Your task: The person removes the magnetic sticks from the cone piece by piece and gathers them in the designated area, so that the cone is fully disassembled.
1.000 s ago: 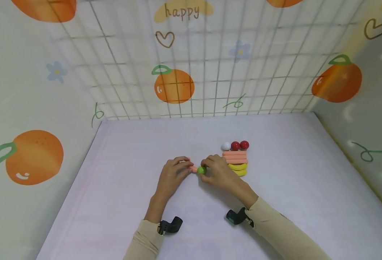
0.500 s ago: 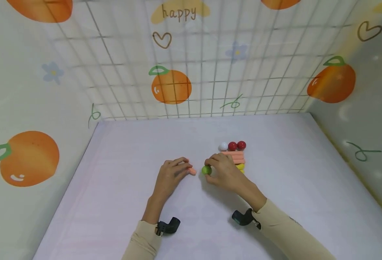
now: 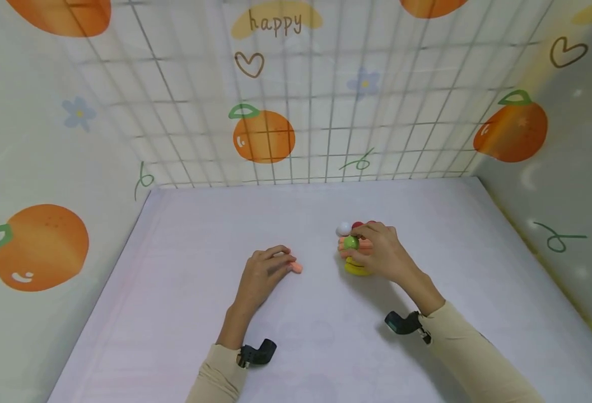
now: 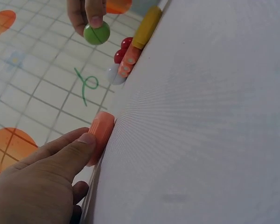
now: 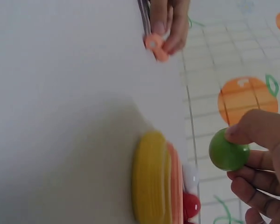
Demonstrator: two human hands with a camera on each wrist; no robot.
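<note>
My right hand (image 3: pixel 376 252) pinches a green ball (image 3: pixel 350 243) (image 5: pixel 228 150) (image 4: pixel 96 33) and holds it just above the stack of orange sticks (image 3: pixel 366 244) and yellow sticks (image 3: pixel 357 269) (image 5: pixel 150 176). A white ball (image 3: pixel 343 228) and red balls (image 4: pixel 122 49) lie at the far side of that stack, partly hidden by the hand. My left hand (image 3: pixel 265 271) rests on the white table (image 3: pixel 296 336) and its fingertips hold a short orange stick (image 3: pixel 297 268) (image 4: pixel 100 136) against the surface.
A wire grid panel (image 3: pixel 296 112) stands along the back edge of the table. Walls printed with oranges enclose the left, back and right sides. A black wrist camera mount (image 3: pixel 257 354) sits on each sleeve.
My right hand pulled the green ball off the end of the orange stick and carried it right and back, over the stack. The left hand stayed in place with the stick.
</note>
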